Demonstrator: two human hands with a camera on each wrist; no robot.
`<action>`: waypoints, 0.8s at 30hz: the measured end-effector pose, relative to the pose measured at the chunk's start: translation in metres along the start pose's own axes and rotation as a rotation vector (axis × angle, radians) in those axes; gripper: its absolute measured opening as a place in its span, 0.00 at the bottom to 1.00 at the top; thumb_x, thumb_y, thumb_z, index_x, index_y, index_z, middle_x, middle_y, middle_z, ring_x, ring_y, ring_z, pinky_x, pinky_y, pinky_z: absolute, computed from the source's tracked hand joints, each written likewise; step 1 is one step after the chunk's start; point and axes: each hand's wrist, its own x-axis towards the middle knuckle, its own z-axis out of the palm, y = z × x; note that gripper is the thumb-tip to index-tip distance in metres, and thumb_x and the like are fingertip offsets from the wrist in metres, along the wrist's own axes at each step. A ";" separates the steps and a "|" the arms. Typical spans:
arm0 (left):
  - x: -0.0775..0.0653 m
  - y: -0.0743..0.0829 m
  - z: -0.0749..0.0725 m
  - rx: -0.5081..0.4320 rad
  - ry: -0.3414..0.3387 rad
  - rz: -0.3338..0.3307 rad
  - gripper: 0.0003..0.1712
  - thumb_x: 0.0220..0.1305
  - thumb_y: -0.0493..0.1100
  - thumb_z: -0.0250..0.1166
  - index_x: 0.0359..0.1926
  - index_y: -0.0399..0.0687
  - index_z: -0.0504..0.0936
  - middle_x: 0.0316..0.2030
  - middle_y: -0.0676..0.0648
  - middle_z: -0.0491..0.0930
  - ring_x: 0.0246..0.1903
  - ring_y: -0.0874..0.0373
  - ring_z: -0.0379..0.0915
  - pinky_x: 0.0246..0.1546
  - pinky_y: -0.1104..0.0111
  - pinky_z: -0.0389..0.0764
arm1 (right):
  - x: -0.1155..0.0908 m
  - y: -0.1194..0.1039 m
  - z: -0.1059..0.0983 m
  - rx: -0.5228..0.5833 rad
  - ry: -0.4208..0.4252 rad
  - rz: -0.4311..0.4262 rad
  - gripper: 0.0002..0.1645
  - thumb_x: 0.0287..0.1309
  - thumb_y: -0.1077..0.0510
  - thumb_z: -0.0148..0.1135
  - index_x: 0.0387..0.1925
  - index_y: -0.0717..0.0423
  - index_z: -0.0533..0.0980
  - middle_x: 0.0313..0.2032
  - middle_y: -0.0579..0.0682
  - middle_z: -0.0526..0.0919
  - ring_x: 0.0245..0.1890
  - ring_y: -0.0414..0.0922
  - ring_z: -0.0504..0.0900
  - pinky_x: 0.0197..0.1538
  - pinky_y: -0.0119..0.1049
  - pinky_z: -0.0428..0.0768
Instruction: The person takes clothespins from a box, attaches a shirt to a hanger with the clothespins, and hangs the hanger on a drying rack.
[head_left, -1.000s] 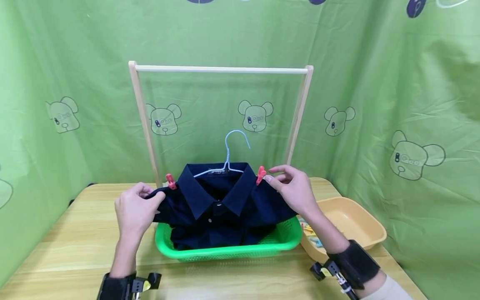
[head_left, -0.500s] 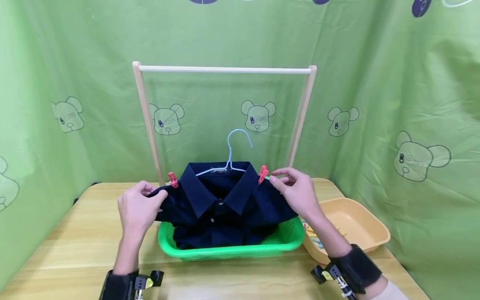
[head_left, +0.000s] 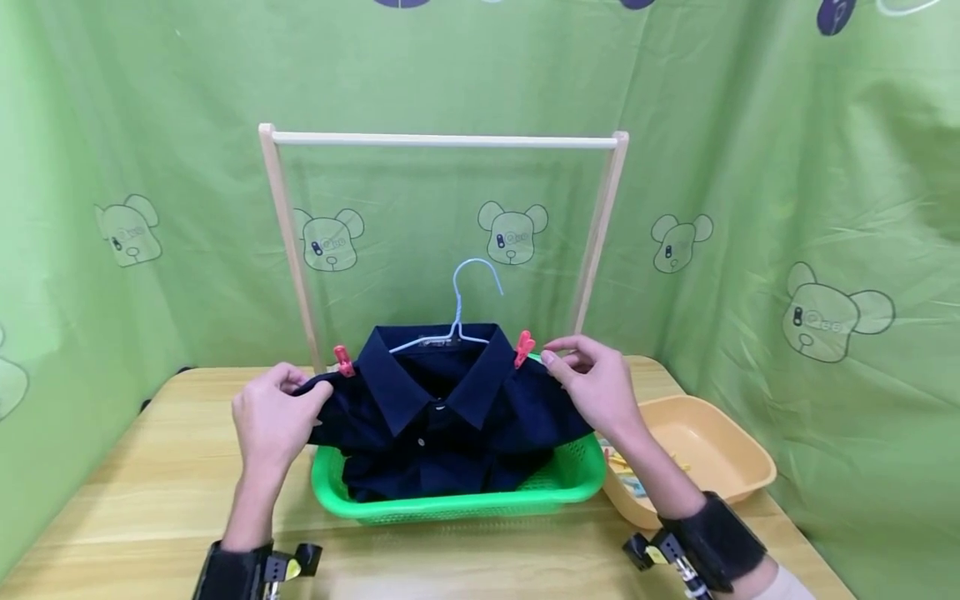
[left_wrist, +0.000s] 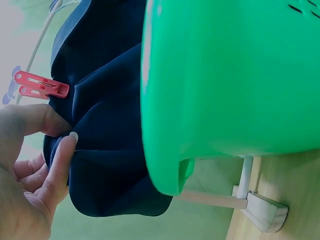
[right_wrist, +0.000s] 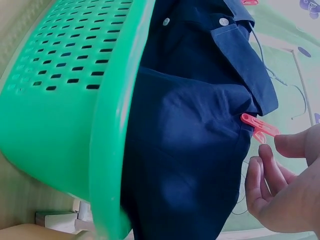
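A dark navy collared shirt (head_left: pixel 442 442) lies partly in a green basket (head_left: pixel 457 503), its collar raised over a pale blue wire hanger (head_left: pixel 459 308). My left hand (head_left: pixel 273 417) pinches the shirt's shoulder between thumb and fingers, beside a red clothespin (head_left: pixel 343 361). A second red clothespin (head_left: pixel 523 349) bites the other shoulder near the collar. Close to its handles are the fingertips of my right hand (head_left: pixel 596 383), the thumb and fingers loosely bent with nothing between them. In the right wrist view this clothespin (right_wrist: pixel 259 125) sticks out from the fabric.
Behind the basket stands a wooden rack with a white top bar (head_left: pixel 442 140). At right, partly under my right forearm, a pale orange bin (head_left: pixel 712 442) contains several coloured clothespins (head_left: pixel 618 462). Green printed curtains surround the wooden table (head_left: pixel 150 475).
The whole head view shifts slightly right and then back. Both hands, the shirt and the red clothespins keep nearly the same places relative to each other.
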 end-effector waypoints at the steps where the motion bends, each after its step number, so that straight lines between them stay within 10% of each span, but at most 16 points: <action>1: 0.001 0.000 0.000 -0.005 -0.003 0.000 0.03 0.49 0.42 0.71 0.25 0.49 0.85 0.20 0.49 0.85 0.16 0.61 0.80 0.26 0.72 0.71 | 0.000 0.000 0.000 -0.002 0.003 0.000 0.15 0.66 0.49 0.66 0.47 0.53 0.84 0.33 0.54 0.90 0.35 0.46 0.86 0.38 0.32 0.78; 24: 0.043 0.017 0.001 0.008 0.082 0.111 0.06 0.50 0.46 0.70 0.23 0.49 0.85 0.18 0.50 0.85 0.13 0.68 0.77 0.24 0.70 0.68 | -0.009 0.001 -0.013 -0.012 -0.007 -0.005 0.13 0.66 0.51 0.65 0.43 0.57 0.84 0.32 0.56 0.88 0.34 0.51 0.85 0.36 0.31 0.78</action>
